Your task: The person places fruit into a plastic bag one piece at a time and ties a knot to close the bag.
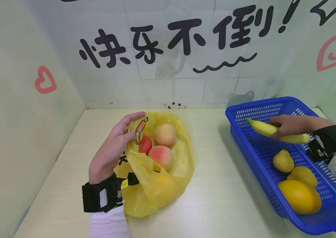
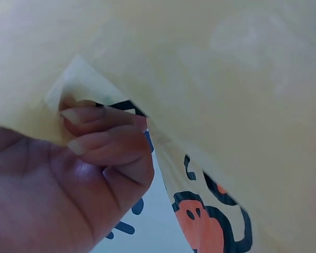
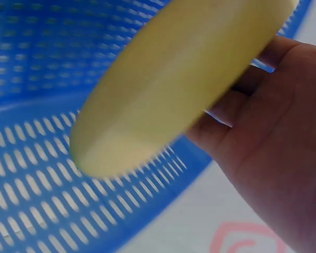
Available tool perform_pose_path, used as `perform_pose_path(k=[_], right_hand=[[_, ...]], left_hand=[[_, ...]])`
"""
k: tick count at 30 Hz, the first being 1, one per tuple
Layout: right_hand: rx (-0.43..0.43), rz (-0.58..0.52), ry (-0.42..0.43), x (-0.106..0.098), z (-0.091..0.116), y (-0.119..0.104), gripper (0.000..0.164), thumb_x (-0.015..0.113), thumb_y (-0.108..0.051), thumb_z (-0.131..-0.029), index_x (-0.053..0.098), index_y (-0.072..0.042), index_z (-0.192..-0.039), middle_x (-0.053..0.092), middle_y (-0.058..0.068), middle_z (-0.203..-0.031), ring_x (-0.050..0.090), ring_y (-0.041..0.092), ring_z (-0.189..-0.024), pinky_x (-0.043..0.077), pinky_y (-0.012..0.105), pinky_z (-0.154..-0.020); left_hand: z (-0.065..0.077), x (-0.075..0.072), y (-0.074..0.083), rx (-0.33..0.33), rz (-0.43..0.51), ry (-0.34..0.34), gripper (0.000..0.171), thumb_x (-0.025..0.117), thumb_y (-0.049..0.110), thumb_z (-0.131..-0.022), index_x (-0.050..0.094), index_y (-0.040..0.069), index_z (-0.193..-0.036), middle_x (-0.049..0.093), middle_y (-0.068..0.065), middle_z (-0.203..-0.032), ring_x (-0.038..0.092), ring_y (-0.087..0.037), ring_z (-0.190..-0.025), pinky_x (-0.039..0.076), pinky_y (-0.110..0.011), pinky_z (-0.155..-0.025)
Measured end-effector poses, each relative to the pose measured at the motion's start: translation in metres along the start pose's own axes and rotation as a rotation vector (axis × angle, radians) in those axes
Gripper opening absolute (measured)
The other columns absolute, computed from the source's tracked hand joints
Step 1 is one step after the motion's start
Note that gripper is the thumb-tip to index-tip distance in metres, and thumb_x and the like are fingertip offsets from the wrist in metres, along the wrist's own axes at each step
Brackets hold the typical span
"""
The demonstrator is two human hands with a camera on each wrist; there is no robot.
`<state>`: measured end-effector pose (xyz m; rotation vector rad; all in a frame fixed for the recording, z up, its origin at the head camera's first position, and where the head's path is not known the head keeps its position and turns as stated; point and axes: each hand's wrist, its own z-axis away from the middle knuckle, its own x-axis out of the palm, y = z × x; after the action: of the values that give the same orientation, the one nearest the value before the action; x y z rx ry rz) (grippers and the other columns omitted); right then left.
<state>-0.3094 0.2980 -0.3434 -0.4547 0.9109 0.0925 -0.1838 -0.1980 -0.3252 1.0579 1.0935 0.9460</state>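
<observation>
On the left of the table, my left hand (image 1: 112, 145) pinches the upper left rim of a yellow plastic bag (image 1: 183, 165). Inside the bag's mouth lie two peaches (image 1: 165, 135) and a smaller red fruit (image 1: 145, 144), partly covered by the rim. The left wrist view shows the bag film (image 2: 242, 79) between the curled fingers. Over the blue basket (image 1: 252, 165) at the right, my right hand (image 1: 287, 127) grips a banana (image 1: 263, 128) around its middle. The right wrist view has the banana (image 3: 174, 95) tilted above the basket's slotted wall (image 3: 63, 205).
Two pears (image 1: 283, 161) and a yellow mango-like fruit (image 1: 300, 197) lie in the basket, nearer its front. The pale table (image 1: 212, 195) runs between bag and basket. A printed wall (image 1: 168, 66) with black characters stands behind, and side walls close off both sides.
</observation>
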Motion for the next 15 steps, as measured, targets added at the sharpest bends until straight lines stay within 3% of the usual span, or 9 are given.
perform_pose_path(k=[7, 15], right_hand=[[-0.010, 0.018, 0.113, -0.024, 0.020, 0.003, 0.044, 0.062, -0.028, -0.091, 0.054, 0.003, -0.121, 0.057, 0.006, -0.099, 0.052, 0.017, -0.083, 0.046, 0.029, -0.068], [0.016, 0.015, 0.108, -0.040, 0.036, -0.005, 0.039, 0.053, -0.037, -0.097, 0.056, -0.006, -0.121, 0.062, 0.003, -0.093, 0.057, 0.014, -0.076, 0.048, 0.027, -0.067]], left_hand=[[-0.001, 0.001, 0.000, 0.005, 0.000, -0.004, 0.063, 0.034, 0.001, -0.091, 0.033, 0.020, -0.151, 0.036, -0.009, -0.147, 0.042, -0.034, -0.127, 0.056, -0.028, -0.091], [0.000, 0.000, 0.001, -0.008, 0.006, 0.004, 0.063, 0.035, 0.001, -0.091, 0.033, 0.023, -0.150, 0.036, -0.009, -0.146, 0.039, -0.036, -0.129, 0.055, -0.029, -0.092]])
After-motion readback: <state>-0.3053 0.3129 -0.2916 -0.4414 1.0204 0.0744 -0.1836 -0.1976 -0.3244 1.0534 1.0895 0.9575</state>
